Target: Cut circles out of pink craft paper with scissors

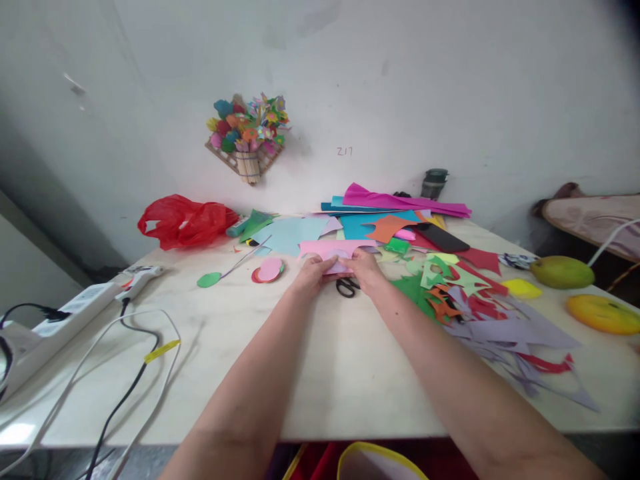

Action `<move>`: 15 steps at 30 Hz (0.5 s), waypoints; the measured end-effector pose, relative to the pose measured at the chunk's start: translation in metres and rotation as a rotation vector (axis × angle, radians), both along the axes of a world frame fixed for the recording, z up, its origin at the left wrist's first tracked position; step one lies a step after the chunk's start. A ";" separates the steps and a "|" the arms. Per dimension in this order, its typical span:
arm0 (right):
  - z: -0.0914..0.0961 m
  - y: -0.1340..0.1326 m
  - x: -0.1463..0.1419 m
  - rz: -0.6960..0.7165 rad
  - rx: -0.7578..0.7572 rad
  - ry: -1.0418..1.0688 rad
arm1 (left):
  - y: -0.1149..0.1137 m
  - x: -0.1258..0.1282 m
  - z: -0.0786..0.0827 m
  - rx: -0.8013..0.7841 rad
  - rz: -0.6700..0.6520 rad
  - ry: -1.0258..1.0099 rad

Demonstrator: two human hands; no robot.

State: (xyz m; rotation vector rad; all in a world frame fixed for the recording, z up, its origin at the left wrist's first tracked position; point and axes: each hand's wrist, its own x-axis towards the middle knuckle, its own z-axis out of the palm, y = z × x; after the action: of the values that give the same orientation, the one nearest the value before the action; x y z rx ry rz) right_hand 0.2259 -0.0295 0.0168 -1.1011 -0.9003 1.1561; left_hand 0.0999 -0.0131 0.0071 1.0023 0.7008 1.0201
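Observation:
Both hands hold a pink paper sheet [345, 247] low over the middle of the table. My left hand [311, 272] pinches its left side, and my right hand [365, 265] grips the right side. A small pale lilac paper piece [340, 257] lies against the sheet between my thumbs. Just below the hands rest scissors [346, 288], whose black handles show while the blades are hidden. To the left lie stacked pink and red paper ovals [271, 269] and a green paper leaf [209, 279] beside a thin stem.
Paper scraps [480, 313] spread across the right side, near two mangoes [563, 272]. A black phone [442, 237] and coloured sheets [400, 200] lie at the back. A red plastic bag [187, 221], a power strip [75, 313] and cables are on the left. Paper flowers [250, 127] hang on the wall.

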 end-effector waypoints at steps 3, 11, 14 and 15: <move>-0.004 0.002 -0.001 -0.013 0.034 -0.008 | -0.001 0.003 0.001 -0.037 0.051 -0.026; -0.002 0.001 -0.006 -0.084 0.019 -0.007 | -0.003 0.009 0.006 -0.121 0.119 -0.032; -0.002 0.000 -0.007 -0.079 0.009 0.008 | -0.002 0.011 0.004 -0.104 0.131 -0.055; -0.002 0.000 -0.007 -0.077 0.005 0.014 | -0.001 0.011 0.002 -0.096 0.136 -0.064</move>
State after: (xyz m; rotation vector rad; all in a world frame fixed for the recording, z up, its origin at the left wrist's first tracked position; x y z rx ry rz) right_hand 0.2192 -0.0293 0.0147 -1.1128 -0.8424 1.0969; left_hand 0.1111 -0.0141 0.0096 0.8447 0.7659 1.1212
